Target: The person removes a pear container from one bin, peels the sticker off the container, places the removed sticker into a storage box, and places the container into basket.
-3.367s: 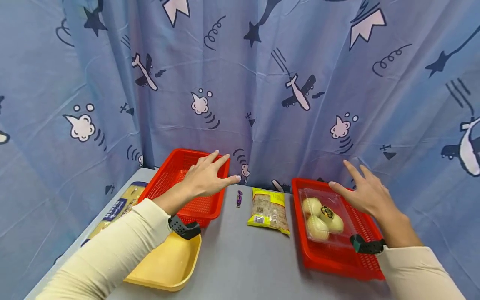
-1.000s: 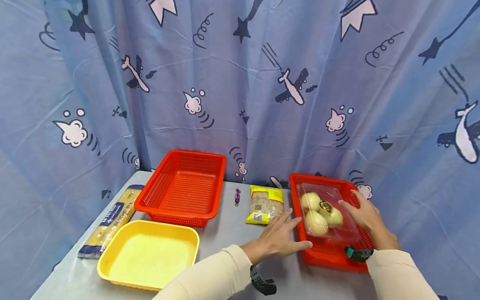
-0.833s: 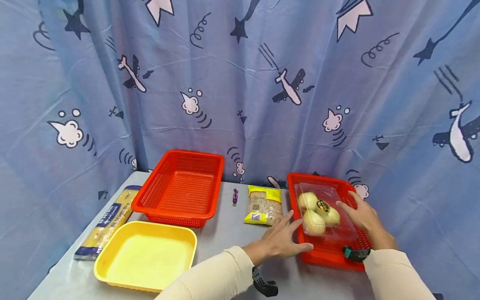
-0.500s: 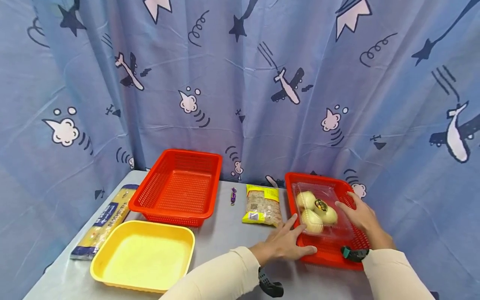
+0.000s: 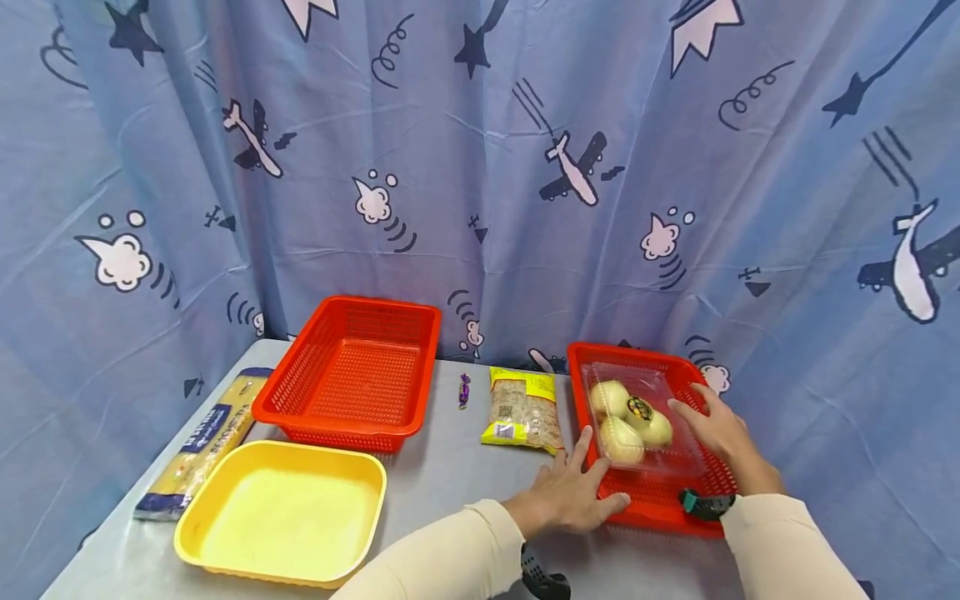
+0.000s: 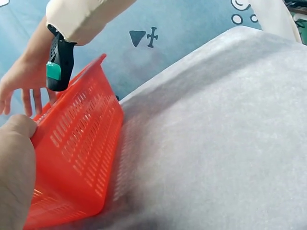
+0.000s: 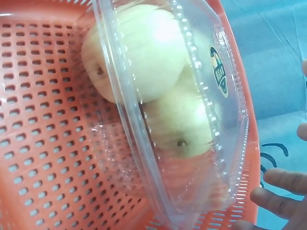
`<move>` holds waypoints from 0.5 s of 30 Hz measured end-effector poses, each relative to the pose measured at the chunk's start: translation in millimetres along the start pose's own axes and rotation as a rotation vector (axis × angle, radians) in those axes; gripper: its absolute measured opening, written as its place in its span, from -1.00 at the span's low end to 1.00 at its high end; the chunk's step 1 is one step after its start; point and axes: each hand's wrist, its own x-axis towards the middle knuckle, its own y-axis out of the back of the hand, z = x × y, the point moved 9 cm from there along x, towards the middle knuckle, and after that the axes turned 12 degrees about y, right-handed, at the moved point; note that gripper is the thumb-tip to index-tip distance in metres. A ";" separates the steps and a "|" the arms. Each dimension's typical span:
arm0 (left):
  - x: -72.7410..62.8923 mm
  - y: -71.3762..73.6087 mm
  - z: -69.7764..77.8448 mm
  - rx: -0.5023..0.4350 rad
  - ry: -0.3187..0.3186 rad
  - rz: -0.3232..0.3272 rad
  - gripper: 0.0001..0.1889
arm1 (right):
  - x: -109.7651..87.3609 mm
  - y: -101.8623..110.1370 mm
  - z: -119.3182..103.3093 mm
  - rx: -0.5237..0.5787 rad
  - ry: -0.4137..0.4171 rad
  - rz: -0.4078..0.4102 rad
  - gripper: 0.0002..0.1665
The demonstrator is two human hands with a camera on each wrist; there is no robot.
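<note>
Inside the right red plastic basket (image 5: 652, 517) lies a clear plastic clamshell box (image 5: 675, 454) of pale yellow round fruit (image 5: 622, 440), with a dark round sticker on its lid. My left hand (image 5: 566, 496) is at the basket's near left rim with its fingers spread. In the left wrist view, the thumb (image 6: 21, 125) lies right at the basket's rim. My right hand (image 5: 723, 433) reaches over the right rim beside the box, thumb and fingers apart. The right wrist view shows its fingers (image 7: 283, 191) loosely extended just outside the rim. Neither hand grips anything.
Left of my left hand lies a yellow-edged bag (image 5: 525, 410) of brownish food, and beyond it a purple wrapped candy (image 5: 464, 390). Another red basket (image 5: 367, 387), a yellow tray (image 5: 281, 508) and a long noodle-like packet (image 5: 206, 442) stand at left. A blue curtain (image 5: 450, 167) hangs behind.
My left hand has moved from above the left basket, rightward and down, to the right basket's left rim. My right hand has come down by the box. The head view has shifted slightly.
</note>
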 end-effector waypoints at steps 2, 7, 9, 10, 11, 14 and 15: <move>0.1 -0.6 -0.4 0.006 0.002 -0.002 -0.29 | 1.1 -1.8 1.3 0.014 -0.013 -0.009 0.10; -1.0 -3.2 -1.7 0.015 0.005 -0.023 -0.29 | 2.3 -10.4 8.9 0.069 -0.066 -0.051 0.15; -1.2 -4.8 -2.4 0.015 0.008 -0.035 -0.30 | 2.5 -15.5 13.4 0.104 -0.095 -0.073 0.17; -1.3 -5.4 -2.9 0.014 0.009 -0.040 -0.30 | 2.8 -18.0 15.8 0.117 -0.105 -0.081 0.17; -1.5 -6.0 -3.1 0.013 0.010 -0.045 -0.30 | 3.2 -20.3 18.1 0.124 -0.113 -0.088 0.18; -1.2 -6.2 -3.1 0.015 0.009 -0.047 -0.30 | 5.8 -26.1 26.0 0.137 -0.134 -0.105 0.20; -0.7 -6.1 -2.9 0.015 0.009 -0.046 -0.30 | 6.6 -27.7 28.7 0.141 -0.142 -0.111 0.21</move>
